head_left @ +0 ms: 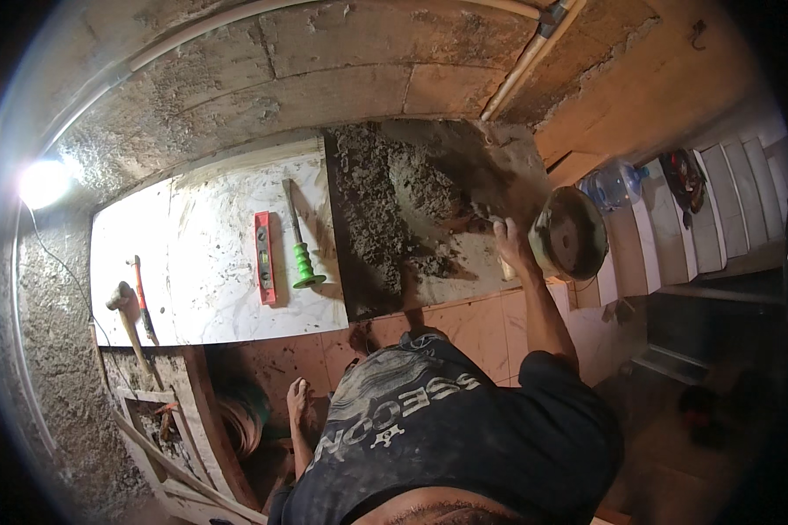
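Note:
My right hand (510, 243) is closed around a pale handle, apparently a trowel's, over the right part of the counter; its blade is hard to make out against dark mortar. Rough grey mortar (372, 201) is spread and heaped left of that hand. Close to the wrist, on the right, is a round basin (584, 234) with mortar residue inside. My left hand (298, 401) hangs low in front of the counter, fingers loosely apart, holding nothing visible. Large white tiles (214, 262) cover the counter's left part, ending at the mortar.
On the tiles lie a red spirit level (264, 259), a chisel with a green guard (302, 255), an orange-handled tool (142, 297) and a mallet (123, 302). A clear water bottle (613, 185) stands by white steps (718, 206). A bright lamp (45, 182) shines at left.

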Available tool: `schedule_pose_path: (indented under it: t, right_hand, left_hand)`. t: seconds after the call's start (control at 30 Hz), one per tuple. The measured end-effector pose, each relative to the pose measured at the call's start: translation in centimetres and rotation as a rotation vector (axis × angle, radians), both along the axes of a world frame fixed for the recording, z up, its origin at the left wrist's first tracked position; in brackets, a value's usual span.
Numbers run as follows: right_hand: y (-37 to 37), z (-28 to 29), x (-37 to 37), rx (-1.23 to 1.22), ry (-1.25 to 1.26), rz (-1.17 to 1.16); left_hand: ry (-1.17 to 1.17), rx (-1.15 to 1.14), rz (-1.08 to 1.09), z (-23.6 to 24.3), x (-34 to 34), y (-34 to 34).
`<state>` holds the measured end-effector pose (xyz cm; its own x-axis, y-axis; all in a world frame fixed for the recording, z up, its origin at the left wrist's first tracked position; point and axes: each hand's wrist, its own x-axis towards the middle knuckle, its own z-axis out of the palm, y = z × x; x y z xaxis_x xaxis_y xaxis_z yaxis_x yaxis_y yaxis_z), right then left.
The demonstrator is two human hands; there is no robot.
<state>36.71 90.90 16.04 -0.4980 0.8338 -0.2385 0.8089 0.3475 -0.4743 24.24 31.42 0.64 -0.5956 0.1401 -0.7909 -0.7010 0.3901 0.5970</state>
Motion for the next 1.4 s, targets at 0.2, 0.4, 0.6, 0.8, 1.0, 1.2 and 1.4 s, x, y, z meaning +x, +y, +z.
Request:
schedule_pose_path:
  t: [0.2, 0.4, 0.6, 0.8, 1.0, 1.2, 1.4]
  right_hand:
    - [0.1, -3.9, 0.3, 0.017, -0.17, 0.13]
    - [0.8, -6.6, 2.1, -0.207, -0.032, -0.319]
    - [1.7, 0.0, -3.6, 0.032, -0.029, -0.046]
    - [8.6, -6.9, -3.0, 0.032, -0.364, -0.17]
    - [3.2, -6.6, -5.5, -0.603, 0.432, -0.673]
    - [7.6, -1.9, -7.5, -0.597, 0.394, -0.163]
    - [9.8, 3.9, -6.4, 0.164, 0.083, 0.845]
  left_hand:
    - [-0.057, 0.009, -0.096, 0.9, 1.0, 2.6]
    - [0.028, 0.087, -0.004, -1.9, -0.2, 0.5]
    - [-0.024, 0.016, 0.007, 0.5, 0.2, 0.5]
    - [0.102, 0.045, 0.094, 2.2, -0.3, 1.2]
    - [0.048, -0.032, 0.049, -1.3, 3.2, -1.8]
    - [0.063, 0.032, 0.079, -1.3, 5.0, 0.3]
    - [0.047, -0.052, 0.186, -1.2, 7.4, 3.0]
